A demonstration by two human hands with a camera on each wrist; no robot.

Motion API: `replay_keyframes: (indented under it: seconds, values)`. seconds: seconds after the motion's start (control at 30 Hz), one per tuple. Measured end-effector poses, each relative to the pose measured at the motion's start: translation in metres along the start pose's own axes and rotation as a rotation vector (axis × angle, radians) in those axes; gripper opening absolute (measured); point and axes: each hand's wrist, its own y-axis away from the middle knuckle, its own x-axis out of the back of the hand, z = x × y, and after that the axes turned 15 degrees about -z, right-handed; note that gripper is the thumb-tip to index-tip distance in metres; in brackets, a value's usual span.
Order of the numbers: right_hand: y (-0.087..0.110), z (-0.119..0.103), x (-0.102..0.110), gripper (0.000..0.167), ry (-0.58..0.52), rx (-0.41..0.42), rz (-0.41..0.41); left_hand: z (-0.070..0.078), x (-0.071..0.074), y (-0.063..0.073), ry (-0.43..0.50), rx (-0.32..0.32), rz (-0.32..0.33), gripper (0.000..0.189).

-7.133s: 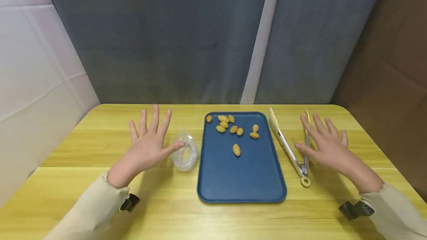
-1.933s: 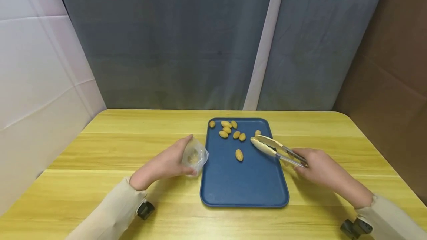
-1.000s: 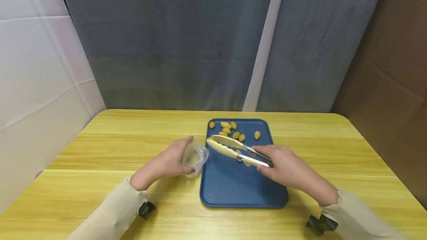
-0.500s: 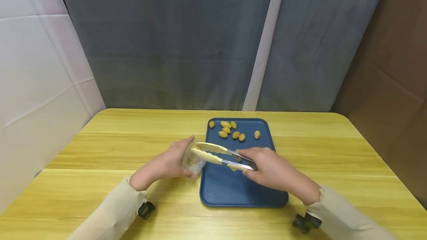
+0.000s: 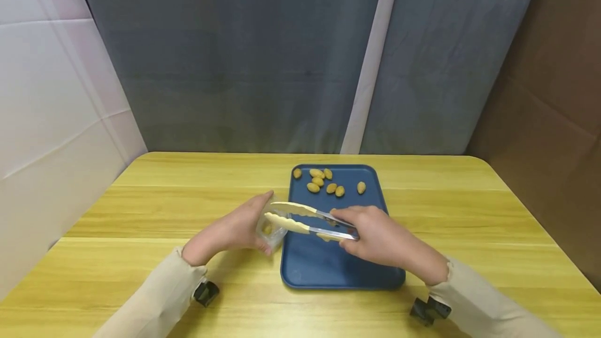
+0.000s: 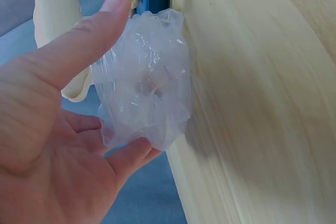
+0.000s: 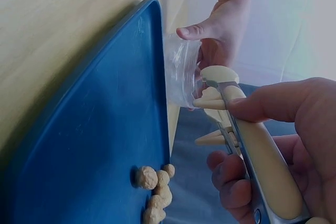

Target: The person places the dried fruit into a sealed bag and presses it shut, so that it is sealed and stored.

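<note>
My left hand (image 5: pixel 235 226) curves round a clear plastic bag (image 6: pixel 152 77), thumb on one side and fingers on the other, just left of the blue tray (image 5: pixel 343 270). The bag's mouth is spread, and a brownish nut (image 5: pixel 267 229) shows inside it. My right hand (image 5: pixel 377 236) grips metal tongs (image 5: pixel 324 232) with cream scalloped tips, held over the tray. Those tips are parted above the bag's mouth with nothing between them. Several tan, wrinkled nuts in the shell (image 5: pixel 313 188) lie toward the tray's far end; the tongs and right hand cover part of the tray's middle.
The tray stands on a yellow wood-grain table (image 5: pixel 155 213). A grey curtain (image 5: pixel 225 67) hangs behind the table's far edge, with a white panel (image 5: pixel 47 93) at left and a brown one (image 5: pixel 544 93) at right.
From spread, free hands, the left took hold of the bag and the right the tongs. The tongs carried a nut left from the tray's right side; their tips have parted, releasing it into the bag.
</note>
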Motion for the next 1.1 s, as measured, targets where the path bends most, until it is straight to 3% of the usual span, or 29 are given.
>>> replay_keyframes:
  seconds: [0.37, 1.1]
  values:
    - [0.015, 0.013, 0.004, 0.051, 0.012, -0.1, 0.009, 0.001, 0.001, -0.001, 0.04, 0.076, -0.023, 0.114]
    - [0.05, 0.051, 0.001, 0.05, -0.011, -0.196, 0.02, 0.001, 0.0, 0.0, 0.054, 0.098, 0.035, 0.103]
